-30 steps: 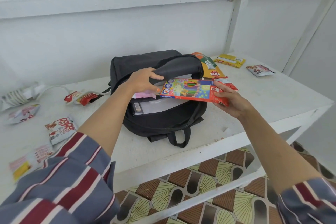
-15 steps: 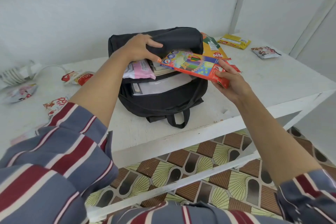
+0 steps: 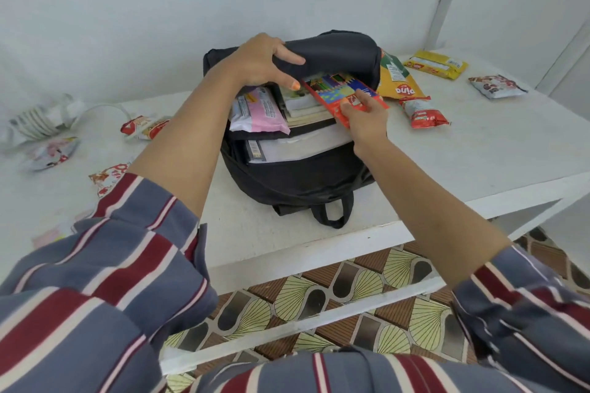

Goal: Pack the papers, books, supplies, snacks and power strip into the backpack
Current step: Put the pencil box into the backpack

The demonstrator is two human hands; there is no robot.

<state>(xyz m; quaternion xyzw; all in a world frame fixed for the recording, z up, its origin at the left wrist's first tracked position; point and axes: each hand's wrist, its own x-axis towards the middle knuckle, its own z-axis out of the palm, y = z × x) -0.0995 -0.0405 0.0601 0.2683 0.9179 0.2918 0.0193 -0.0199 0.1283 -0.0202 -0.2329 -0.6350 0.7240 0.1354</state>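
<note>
We are gripping the flap [image 3: 338,54] of the backpack [image 3: 303,179] on the table [image 3: 479,143] with our left hand [image 3: 260,62], while our right hand [image 3: 367,118] is pinching the coloured-pencil box [image 3: 335,89], whose far end is hiding under that flap, over half-buried books [image 3: 303,105].

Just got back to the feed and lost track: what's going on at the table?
A person is packing a black backpack on the white table. The left hand holds the flap up, while the right hand holds a pencil box partway inside the opening, above books and a pink pack already inside. Snack packets and the power strip lie on the table, not yet packed.
</note>
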